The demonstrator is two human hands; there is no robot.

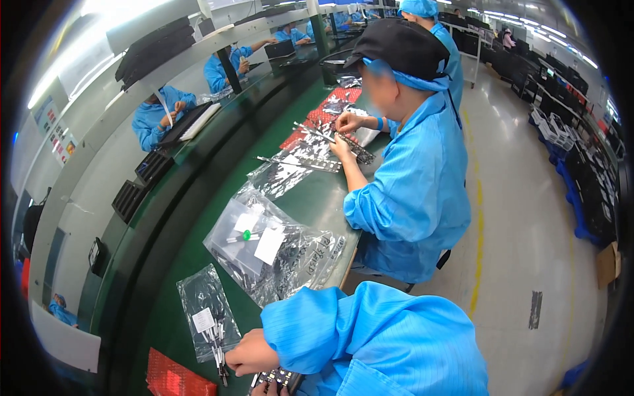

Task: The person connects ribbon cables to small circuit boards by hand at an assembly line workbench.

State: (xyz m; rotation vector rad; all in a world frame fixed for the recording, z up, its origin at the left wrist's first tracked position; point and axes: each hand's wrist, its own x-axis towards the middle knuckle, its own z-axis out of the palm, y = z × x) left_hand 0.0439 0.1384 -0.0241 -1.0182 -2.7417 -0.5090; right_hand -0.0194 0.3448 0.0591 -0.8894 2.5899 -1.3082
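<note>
At the lower edge my left hand (pixel 267 389) is partly cut off, its fingers wrapped on a dark circuit board (pixel 285 377) with rows of small light parts. My right hand (pixel 252 354) is just above it, fingers curled and pinched together, with the fingertips turned down and mostly hidden; whatever they may grip cannot be made out. Beside these fingertips, thin black-and-white strips (pixel 216 340) stick out from a clear plastic bag (pixel 198 290) bearing a white label (pixel 203 320).
Red bubble wrap (pixel 178 376) lies at the bench's near end. Larger clear bags (pixel 290 264) with white papers and a green dot cover the green bench (pixel 198 247). Beyond, a co-worker (pixel 416 171) in blue handles boards and strips. Black holders (pixel 129 200) line the far edge.
</note>
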